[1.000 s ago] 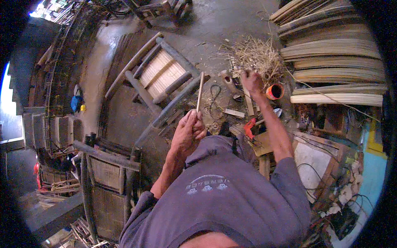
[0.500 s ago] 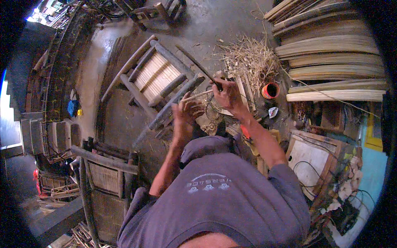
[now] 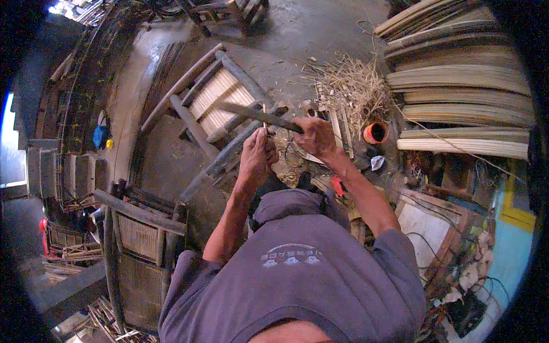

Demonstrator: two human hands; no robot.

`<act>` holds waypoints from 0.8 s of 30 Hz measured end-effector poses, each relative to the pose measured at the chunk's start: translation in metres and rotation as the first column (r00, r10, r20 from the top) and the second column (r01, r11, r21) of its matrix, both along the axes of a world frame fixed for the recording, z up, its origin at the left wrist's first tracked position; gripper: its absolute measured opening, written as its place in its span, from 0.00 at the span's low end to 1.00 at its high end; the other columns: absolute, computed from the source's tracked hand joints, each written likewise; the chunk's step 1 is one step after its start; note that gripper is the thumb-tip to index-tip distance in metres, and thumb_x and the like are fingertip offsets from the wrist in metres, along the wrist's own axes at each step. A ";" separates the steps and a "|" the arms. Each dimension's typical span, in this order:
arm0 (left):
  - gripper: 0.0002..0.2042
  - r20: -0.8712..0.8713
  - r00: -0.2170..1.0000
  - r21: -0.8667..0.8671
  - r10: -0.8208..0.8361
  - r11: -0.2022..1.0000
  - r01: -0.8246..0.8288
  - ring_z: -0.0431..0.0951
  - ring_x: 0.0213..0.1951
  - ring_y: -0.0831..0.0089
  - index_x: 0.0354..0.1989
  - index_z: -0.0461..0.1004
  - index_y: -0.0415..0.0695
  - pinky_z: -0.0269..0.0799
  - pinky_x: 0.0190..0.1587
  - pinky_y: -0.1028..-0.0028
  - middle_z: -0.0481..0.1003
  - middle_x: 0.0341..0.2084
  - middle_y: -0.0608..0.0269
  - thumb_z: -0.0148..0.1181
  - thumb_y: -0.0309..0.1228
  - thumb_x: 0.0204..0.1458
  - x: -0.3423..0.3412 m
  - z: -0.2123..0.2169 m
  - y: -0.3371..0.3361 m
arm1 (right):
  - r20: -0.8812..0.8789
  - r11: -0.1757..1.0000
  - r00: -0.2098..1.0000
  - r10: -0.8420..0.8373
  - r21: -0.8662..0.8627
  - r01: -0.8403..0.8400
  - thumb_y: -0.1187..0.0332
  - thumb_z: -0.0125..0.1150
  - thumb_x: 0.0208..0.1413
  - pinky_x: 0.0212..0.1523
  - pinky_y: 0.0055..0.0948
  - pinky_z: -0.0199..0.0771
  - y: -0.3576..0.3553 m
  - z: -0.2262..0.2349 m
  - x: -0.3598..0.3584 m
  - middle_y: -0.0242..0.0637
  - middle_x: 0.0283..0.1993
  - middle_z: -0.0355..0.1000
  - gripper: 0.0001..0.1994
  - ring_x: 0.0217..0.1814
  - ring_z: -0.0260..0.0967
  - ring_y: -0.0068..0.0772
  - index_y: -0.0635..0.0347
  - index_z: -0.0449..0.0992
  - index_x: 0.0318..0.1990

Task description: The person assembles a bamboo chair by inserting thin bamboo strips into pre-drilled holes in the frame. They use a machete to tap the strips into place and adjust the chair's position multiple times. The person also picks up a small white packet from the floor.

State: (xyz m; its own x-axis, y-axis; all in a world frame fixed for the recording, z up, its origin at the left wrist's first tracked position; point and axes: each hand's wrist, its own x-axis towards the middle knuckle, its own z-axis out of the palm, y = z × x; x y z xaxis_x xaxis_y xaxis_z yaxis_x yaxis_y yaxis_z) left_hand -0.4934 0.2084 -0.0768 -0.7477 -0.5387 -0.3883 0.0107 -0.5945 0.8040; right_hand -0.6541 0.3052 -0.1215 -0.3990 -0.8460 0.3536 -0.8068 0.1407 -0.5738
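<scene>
My right hand (image 3: 315, 138) is closed around the grip of a long, dark-bladed knife (image 3: 246, 112). Its blade reaches left, over the edge of a small chair (image 3: 220, 100) with dark pole framing and pale slats. My left hand (image 3: 258, 153) pinches a short, thin bamboo stick (image 3: 264, 117), which stands up from the fingers. Blade and stick cross in the view; whether they touch I cannot tell. The chair lies tilted on the floor just beyond my left hand.
Shavings (image 3: 357, 86) are heaped beyond my right hand, near an orange-red tub (image 3: 376, 133). Long bamboo strips (image 3: 463, 108) are stacked at right. Another slatted chair (image 3: 140, 240) stands at lower left, and a framed white panel (image 3: 426, 226) lies at right.
The knife has swung down and left, across the bamboo stick. My left hand has gone from loosely spread to closed, and the stick now points away from me instead of sideways.
</scene>
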 end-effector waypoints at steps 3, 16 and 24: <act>0.11 0.053 0.997 0.114 0.049 0.992 -0.055 0.49 0.15 0.86 0.32 0.63 0.47 0.47 0.17 0.83 0.54 0.17 0.77 0.44 0.41 0.62 -0.005 0.001 0.012 | -0.029 0.992 0.996 0.085 0.094 -0.082 0.62 0.59 0.42 0.31 0.40 0.72 -0.011 0.015 0.000 0.43 0.29 0.72 0.12 0.33 0.72 0.48 0.56 0.74 0.34; 0.10 0.078 0.994 0.189 -0.070 0.980 0.054 0.51 0.17 0.86 0.32 0.62 0.47 0.49 0.17 0.82 0.54 0.16 0.77 0.45 0.39 0.62 0.044 0.043 0.027 | 0.117 0.828 0.831 -0.543 0.236 0.508 0.60 0.55 0.51 0.23 0.39 0.71 0.037 -0.087 -0.142 0.47 0.20 0.72 0.14 0.21 0.72 0.43 0.63 0.77 0.30; 0.13 0.222 0.974 -0.103 -0.037 0.993 0.062 0.53 0.16 0.86 0.30 0.63 0.45 0.54 0.18 0.81 0.55 0.16 0.76 0.45 0.40 0.62 0.008 0.038 0.031 | -0.104 0.972 0.978 0.182 0.169 -0.163 0.60 0.63 0.36 0.37 0.36 0.74 -0.015 0.013 -0.026 0.41 0.38 0.74 0.19 0.38 0.73 0.45 0.57 0.77 0.38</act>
